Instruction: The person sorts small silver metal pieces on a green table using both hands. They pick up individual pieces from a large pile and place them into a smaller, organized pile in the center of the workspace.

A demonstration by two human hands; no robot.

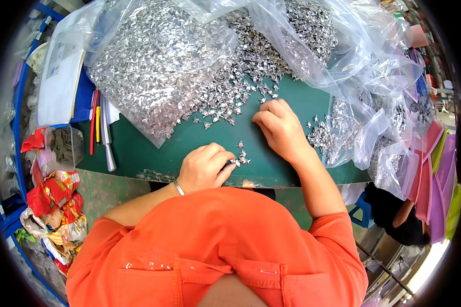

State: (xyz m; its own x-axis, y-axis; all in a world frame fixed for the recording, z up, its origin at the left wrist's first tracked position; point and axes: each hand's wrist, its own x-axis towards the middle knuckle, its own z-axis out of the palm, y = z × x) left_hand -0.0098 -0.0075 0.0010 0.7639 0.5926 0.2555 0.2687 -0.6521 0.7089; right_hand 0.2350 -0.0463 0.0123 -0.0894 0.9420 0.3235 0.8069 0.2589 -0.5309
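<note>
My left hand (205,166) rests near the table's front edge, fingers curled, with a small silver metal piece (234,161) at the thumb and fingertips. Beside it lies a little cluster of the same shiny, angular metal pieces (243,157). Farther right, my right hand (281,128) is closed, its fingertips bent down by the near edge of the big heap of loose pieces (261,56); whatever it pinches is hidden. A large clear plastic bag (148,66) full of these pieces covers the far left of the table.
The green tabletop (153,158) shows between the piles. More filled clear bags (343,123) lie at right. Pens and a metal-handled tool (107,138) lie left, near papers (61,87) and a clear box (66,146). Coloured plastic bins (435,179) stand far right, beside a partly seen person (394,215).
</note>
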